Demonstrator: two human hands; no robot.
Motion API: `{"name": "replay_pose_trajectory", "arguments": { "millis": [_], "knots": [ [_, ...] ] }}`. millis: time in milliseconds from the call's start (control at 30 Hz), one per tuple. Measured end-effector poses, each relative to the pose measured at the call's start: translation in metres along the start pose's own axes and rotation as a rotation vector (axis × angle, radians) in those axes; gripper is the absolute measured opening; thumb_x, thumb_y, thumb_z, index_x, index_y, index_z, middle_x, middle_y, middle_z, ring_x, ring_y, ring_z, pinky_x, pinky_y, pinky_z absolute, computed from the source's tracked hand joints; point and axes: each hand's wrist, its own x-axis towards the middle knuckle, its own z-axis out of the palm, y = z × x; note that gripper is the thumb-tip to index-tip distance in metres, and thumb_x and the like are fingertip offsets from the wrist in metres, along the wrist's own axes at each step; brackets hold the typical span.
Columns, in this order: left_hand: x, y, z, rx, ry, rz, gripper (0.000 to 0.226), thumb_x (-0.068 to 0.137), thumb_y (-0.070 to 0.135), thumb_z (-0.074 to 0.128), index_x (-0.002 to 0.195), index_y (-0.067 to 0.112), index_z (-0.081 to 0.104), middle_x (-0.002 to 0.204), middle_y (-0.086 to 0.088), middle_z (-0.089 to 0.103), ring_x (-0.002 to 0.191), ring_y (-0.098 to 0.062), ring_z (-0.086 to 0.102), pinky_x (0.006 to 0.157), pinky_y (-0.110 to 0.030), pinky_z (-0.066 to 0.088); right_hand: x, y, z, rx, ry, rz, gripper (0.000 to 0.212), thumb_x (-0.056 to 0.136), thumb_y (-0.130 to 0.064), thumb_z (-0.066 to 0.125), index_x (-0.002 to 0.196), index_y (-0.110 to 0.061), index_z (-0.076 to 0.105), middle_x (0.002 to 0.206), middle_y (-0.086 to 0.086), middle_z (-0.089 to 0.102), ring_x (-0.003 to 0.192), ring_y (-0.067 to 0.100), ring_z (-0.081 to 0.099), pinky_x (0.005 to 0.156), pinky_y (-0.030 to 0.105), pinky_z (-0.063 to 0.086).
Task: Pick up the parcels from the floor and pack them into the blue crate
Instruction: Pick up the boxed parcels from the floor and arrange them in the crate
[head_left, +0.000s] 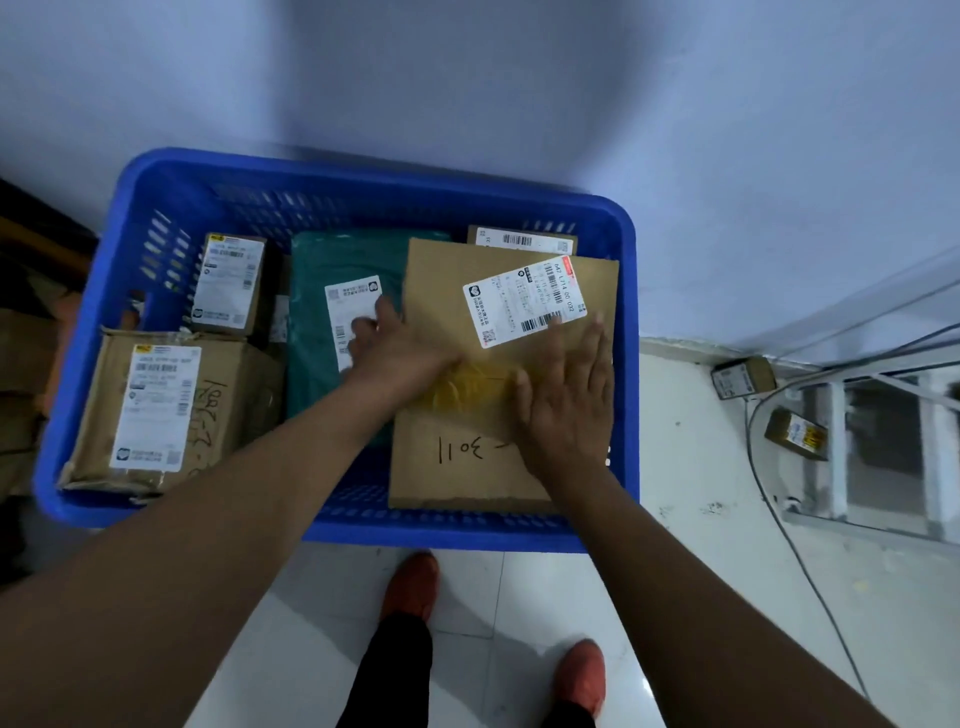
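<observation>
Ideally the flat-fingered right hand (566, 400) presses the cardboard parcel (441, 280) level at the blue crate's (363, 171) three o'clock; the left hand's (400, 348) grip is unclear.

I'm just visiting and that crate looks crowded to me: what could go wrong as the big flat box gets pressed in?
1. The flat cardboard box seems to lie partly over the green mailer bag. With the right hand pressing flat on it and the left hand at its edge, the soft bag may get squashed.
2. Two small parcels lie on the floor beside a cable; reaching for them could snag it.
</observation>
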Motion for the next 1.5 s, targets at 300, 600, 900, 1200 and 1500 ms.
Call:
{"name": "replay_pose_trajectory", "arguments": {
  "millis": [300,600,900,1200,1500],
  "knots": [
    [0.028,-0.015,0.069,0.772,0.382,0.823,0.074,0.103,0.059,0.028,0.164,0.017,0.023,0.171,-0.016,0.014,0.158,-0.035,0.01,0.124,-0.062,0.012,0.059,0.011,0.022,-0.148,-0.01,-0.073,0.071,0.106,-0.05,0.018,0.162,-0.009,0.004,0.17,0.012,0.0,0.157,0.026,-0.002,0.126,0.05,0.009],
    [0.014,-0.023,0.075,0.708,0.475,0.856,0.069,0.107,0.053,0.028,0.163,0.014,0.024,0.17,-0.015,0.016,0.158,-0.032,0.013,0.125,-0.058,0.013,0.033,0.01,0.012,-0.097,0.021,-0.022,0.073,0.105,-0.049,0.023,0.162,-0.006,0.003,0.17,0.014,-0.001,0.157,0.027,-0.004,0.127,0.046,0.003],
    [-0.02,-0.019,0.095,0.577,0.394,0.726,0.068,0.105,0.05,0.03,0.158,0.007,0.033,0.167,-0.022,0.023,0.155,-0.04,0.02,0.124,-0.062,0.012,0.002,0.029,0.014,-0.001,0.002,-0.003,0.072,0.106,-0.047,0.026,0.161,-0.004,0.01,0.17,0.015,0.005,0.157,0.027,0.0,0.127,0.044,0.006],
    [-0.078,0.133,0.179,0.149,0.143,0.913,0.037,0.099,0.026,0.054,0.065,0.013,0.048,0.059,0.0,0.046,0.055,-0.022,0.046,0.053,-0.04,0.041,0.019,0.162,-0.068,0.244,0.042,0.322,0.022,0.095,-0.032,0.055,0.109,-0.023,0.069,0.101,0.001,0.073,0.098,0.024,0.065,0.072,0.033,0.047],
    [-0.029,0.194,0.374,0.05,-0.078,0.665,0.052,0.095,0.026,0.057,0.052,0.019,0.029,0.052,-0.002,0.029,0.05,-0.016,0.03,0.058,-0.033,0.034,0.022,0.44,-0.039,0.391,-0.058,0.978,0.021,0.088,-0.013,0.055,0.095,-0.009,0.074,0.099,0.013,0.073,0.097,0.032,0.068,0.066,0.024,0.038]
  ]
}}
